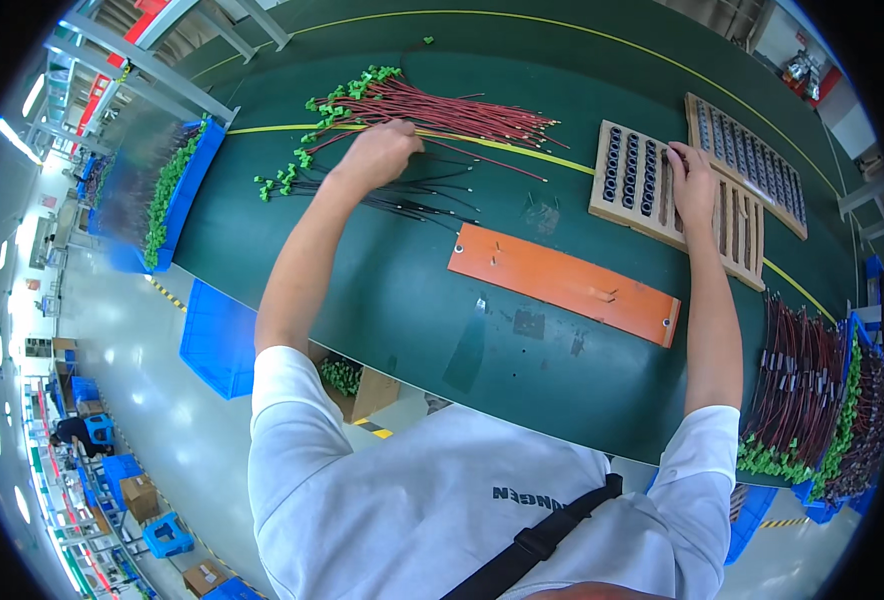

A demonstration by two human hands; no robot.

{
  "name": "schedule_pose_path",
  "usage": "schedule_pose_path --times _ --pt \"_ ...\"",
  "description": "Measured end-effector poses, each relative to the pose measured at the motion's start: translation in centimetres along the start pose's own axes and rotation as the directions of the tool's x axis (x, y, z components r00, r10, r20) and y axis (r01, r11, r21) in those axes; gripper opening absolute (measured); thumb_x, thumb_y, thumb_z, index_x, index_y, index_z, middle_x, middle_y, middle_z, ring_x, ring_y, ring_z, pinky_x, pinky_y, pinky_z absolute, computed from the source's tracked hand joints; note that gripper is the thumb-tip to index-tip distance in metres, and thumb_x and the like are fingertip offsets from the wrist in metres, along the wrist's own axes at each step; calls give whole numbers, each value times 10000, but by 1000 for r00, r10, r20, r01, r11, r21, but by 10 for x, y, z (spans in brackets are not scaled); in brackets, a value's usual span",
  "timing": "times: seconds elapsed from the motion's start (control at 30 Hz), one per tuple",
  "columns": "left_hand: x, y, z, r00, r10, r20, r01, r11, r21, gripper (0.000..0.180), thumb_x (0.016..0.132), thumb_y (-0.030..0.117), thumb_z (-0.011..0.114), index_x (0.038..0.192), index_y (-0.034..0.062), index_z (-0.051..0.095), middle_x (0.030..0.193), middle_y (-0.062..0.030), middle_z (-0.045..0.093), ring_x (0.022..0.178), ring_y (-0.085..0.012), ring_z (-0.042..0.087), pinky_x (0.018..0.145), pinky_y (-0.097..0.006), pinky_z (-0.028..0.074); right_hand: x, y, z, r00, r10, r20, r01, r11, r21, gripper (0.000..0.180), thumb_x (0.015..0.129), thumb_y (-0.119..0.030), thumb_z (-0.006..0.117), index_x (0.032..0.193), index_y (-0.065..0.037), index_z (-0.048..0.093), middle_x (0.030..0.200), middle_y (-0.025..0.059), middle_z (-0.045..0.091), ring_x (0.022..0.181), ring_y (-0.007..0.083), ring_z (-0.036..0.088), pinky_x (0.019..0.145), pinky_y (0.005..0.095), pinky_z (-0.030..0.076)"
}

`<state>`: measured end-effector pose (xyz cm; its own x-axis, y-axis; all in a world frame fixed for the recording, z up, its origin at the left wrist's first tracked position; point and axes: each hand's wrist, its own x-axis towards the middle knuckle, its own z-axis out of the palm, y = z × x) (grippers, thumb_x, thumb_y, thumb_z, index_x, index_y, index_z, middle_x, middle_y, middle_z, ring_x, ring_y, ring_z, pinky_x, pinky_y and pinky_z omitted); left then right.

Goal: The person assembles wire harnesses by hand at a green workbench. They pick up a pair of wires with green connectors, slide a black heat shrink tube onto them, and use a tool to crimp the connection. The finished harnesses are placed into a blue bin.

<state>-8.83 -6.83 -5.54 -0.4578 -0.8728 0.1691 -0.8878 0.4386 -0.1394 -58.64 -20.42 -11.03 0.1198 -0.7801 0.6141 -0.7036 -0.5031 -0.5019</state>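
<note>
My left hand (pixel 377 157) is closed over the wires at the back of the table, and a single red wire runs out from under it on both sides. The bundle of red wires (pixel 462 108) with green connectors (pixel 367 82) lies just beyond it. Several black wires (pixel 417 190) are spread on the nearer side. My right hand (pixel 695 188) reaches to a wooden rack (pixel 602 200), thumb and fingers drawn together at the top of a groove. Rows of small dark round parts (pixel 647 178) fill the rack's left grooves. Whatever is between these fingertips is hidden.
An orange plate (pixel 562 283) with upright pins lies in front of me. Behind the first rack is a second wooden rack (pixel 747 150). Red wire bundles (pixel 797 385) hang at the right edge. A blue bin (pixel 184 195) holding green-ended wires adjoins the left edge.
</note>
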Motion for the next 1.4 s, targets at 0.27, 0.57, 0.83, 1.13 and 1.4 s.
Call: schedule_pose_path --times 0.27,0.57,0.83,1.13,1.4 --pt "-30 -21 -32 943 -114 313 222 915 -336 185 810 46 739 992 14 754 973 -135 696 867 -321 697 783 -419 557 -1 0 3 999 48 14 -49 999 23 216 981 -213 667 1092 -41 738 983 139 696 797 254 674 760 370 537" --pt "-44 -15 -32 958 -97 269 183 930 -318 129 833 38 734 956 6 755 953 -126 704 883 -330 694 784 -406 555 1 1 5 999 42 15 -43 998 47 221 983 -212 664 1098 -39 740 979 137 699 793 248 677 757 360 540" --pt "-62 -25 -74 941 -308 142 338 821 -460 234 910 52 698 1141 14 706 956 -127 745 860 -205 714 793 -342 560 0 2 3 998 62 29 -64 996 67 235 985 -220 665 1103 -30 737 979 140 702 799 246 672 759 355 537" --pt "-125 -128 -168 686 -650 -327 367 697 -615 238 1014 90 617 1216 -24 669 995 -67 765 865 -100 685 826 -251 549 -1 0 7 997 79 26 -81 994 73 257 1004 -240 650 1121 -23 721 976 146 721 811 246 683 783 350 538" --pt "-42 35 -162 736 -507 -449 76 720 -689 151 978 80 648 937 -43 727 934 -58 742 861 -86 639 815 -245 508 -2 -9 -16 966 247 -76 -220 940 261 296 1047 -275 597 1195 -31 675 981 100 719 829 158 661 794 315 523"
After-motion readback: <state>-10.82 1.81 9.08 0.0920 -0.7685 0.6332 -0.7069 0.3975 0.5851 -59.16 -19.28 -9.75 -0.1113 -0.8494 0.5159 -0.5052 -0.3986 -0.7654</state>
